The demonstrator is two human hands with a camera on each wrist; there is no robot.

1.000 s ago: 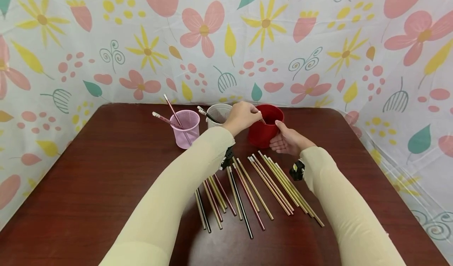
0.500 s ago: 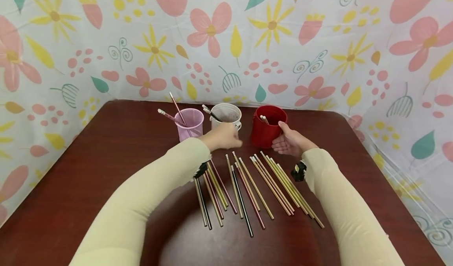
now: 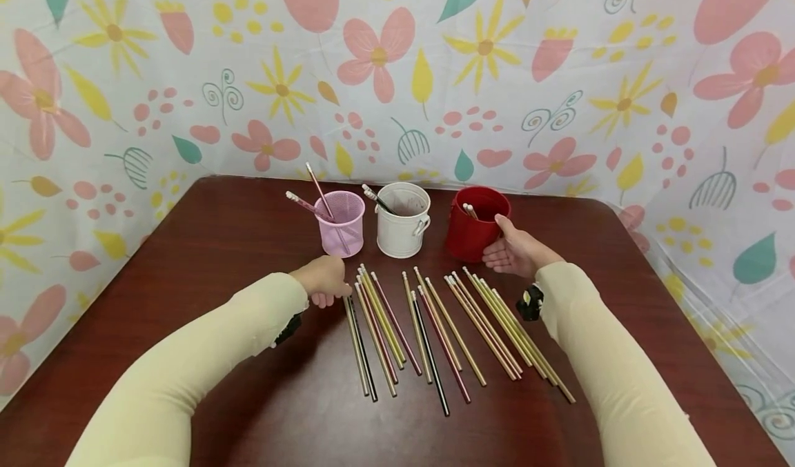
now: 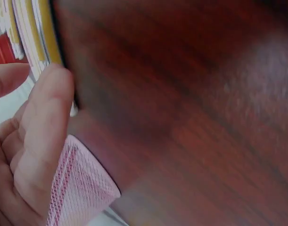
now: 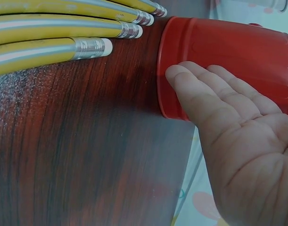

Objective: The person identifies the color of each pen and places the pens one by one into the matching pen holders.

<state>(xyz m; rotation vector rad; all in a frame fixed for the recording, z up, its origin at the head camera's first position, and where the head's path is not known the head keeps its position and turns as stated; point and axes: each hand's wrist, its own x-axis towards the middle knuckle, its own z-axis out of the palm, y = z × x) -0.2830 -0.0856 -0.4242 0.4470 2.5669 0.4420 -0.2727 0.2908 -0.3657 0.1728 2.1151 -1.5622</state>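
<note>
My left hand is at the eraser ends of the leftmost pencils, which lie on the table. In the left wrist view its thumb and fingers are apart beside a black pencil; whether they touch it is unclear. My right hand rests against the red bucket, thumb at the rim and straight fingers along the side. White eraser ends of pencils show inside this bucket. Yellow pencils lie close to it in the right wrist view.
A pink mesh cup with two pencils and a white bucket with dark pencils stand left of the red bucket. More pencils lie in groups at the middle and right. Floral cloth hangs behind the table.
My left hand has let go of the pencils in the red bucket and moved left and toward me to the leftmost pencils. My right hand has stayed at the bucket.
</note>
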